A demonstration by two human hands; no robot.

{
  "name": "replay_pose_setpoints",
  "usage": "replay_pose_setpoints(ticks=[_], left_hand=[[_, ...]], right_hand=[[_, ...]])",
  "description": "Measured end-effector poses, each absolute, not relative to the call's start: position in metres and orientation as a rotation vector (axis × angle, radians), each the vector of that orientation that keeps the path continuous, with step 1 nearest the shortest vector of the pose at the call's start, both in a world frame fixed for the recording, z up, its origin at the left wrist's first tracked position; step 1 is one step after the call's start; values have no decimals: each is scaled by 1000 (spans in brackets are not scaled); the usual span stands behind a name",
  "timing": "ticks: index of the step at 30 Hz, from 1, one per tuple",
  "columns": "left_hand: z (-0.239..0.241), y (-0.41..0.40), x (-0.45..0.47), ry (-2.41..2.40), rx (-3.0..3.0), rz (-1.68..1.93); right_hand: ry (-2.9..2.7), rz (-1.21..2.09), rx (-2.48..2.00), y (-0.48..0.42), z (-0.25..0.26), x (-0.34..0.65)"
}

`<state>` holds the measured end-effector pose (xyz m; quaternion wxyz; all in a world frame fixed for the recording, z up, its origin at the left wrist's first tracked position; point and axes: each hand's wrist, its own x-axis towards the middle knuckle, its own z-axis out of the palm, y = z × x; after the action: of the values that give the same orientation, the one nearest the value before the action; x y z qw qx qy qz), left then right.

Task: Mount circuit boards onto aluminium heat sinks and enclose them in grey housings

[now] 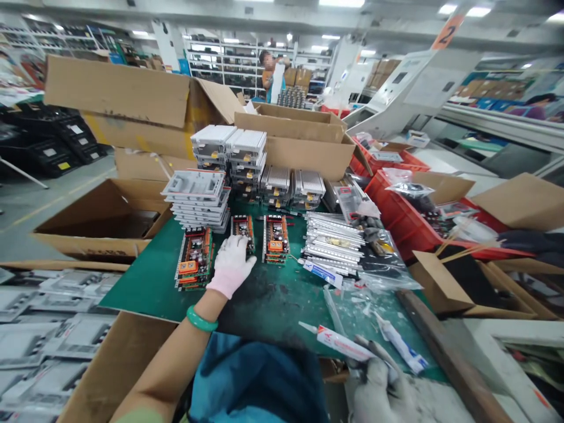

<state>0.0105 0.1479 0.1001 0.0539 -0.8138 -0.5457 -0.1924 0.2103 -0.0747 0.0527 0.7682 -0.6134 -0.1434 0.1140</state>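
Observation:
My left hand (232,265), in a white and pink glove, reaches over the near end of the middle stack of circuit boards (242,225). Its thumb stands apart from the fingers, and the part of the boards under the palm is hidden. A second stack of orange and black boards (194,257) lies left of it, a third stack (275,238) to its right. Low at the right, my right hand (381,385), in a grey-white glove, is closed around a white and red glue tube (343,342), whose pointed nozzle faces left.
Grey housings (196,197) are piled behind the boards, with finned metal heat sinks (247,155) farther back. Silver strips (333,242), a blue-white tube (322,272) and another tube (403,343) lie right. A wooden bar (449,352), red crates (388,205) and cardboard boxes (103,220) flank the green table (282,305).

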Motion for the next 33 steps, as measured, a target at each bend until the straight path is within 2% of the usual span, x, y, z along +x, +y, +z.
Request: replay_pose_setpoints(ticks=[6, 15, 18, 23, 27, 30, 33], left_hand=[[89, 94, -10, -1501, -2532, -575], [88, 41, -20, -820, -2772, -1062], [75, 19, -3, -531, -2980, -1037], [40, 2, 15, -336, -3132, -911], [29, 3, 13, -493, -3071, -1088], [27, 3, 10, -755, -3025, -976], [24, 2, 11, -820, -3015, -946]], right_hand=[[-334, 334, -1280, -72, 50, 217], [-402, 465, -1236, -56, 55, 236], [-410, 454, -1225, -48, 64, 229], [-471, 481, -1307, -35, 70, 221], [-518, 515, -1327, -32, 68, 219], [-555, 515, -1307, -29, 69, 215], [-624, 458, -1334, -25, 75, 209]])
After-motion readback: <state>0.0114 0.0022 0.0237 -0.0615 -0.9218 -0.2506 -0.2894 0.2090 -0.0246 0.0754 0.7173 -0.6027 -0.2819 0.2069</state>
